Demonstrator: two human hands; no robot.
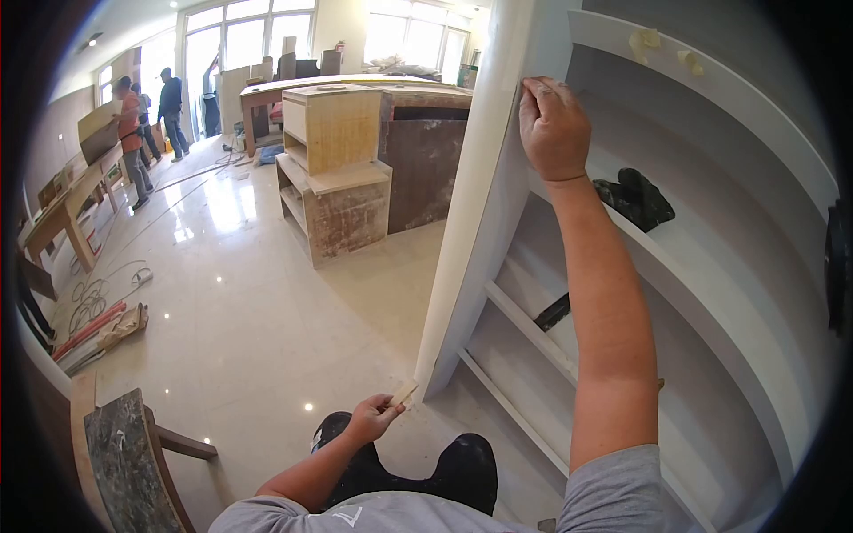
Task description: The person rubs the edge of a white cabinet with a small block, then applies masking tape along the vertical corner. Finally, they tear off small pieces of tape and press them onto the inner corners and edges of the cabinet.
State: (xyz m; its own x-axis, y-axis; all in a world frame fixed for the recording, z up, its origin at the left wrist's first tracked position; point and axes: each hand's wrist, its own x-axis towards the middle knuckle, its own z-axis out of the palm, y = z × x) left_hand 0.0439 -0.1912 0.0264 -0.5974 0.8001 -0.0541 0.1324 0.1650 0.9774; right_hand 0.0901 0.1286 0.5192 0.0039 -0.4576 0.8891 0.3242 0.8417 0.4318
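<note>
My left hand (370, 418) is low, close to the foot of a tall white shelf unit (468, 293), its fingers closed on a small flat beige piece (404, 392). Up high, my right hand (555, 131) has its fingertips pinched together right at the unit's front edge; what lies between them is hidden. Below that wrist, a dark crumpled item (636, 197) rests on a shelf. Further down sits a black object (553, 312), partly behind my forearm. Crumpled yellowish bits (645, 42) stick to the upper shelf edge.
Stacked wooden boxes (338, 169) and a long bench (355, 82) stand beyond the unit. At left are a worn stool (133, 453), cables (89, 302) and long red pieces (89, 330) on the glossy floor (249, 329). Several people (171, 111) are near the far windows.
</note>
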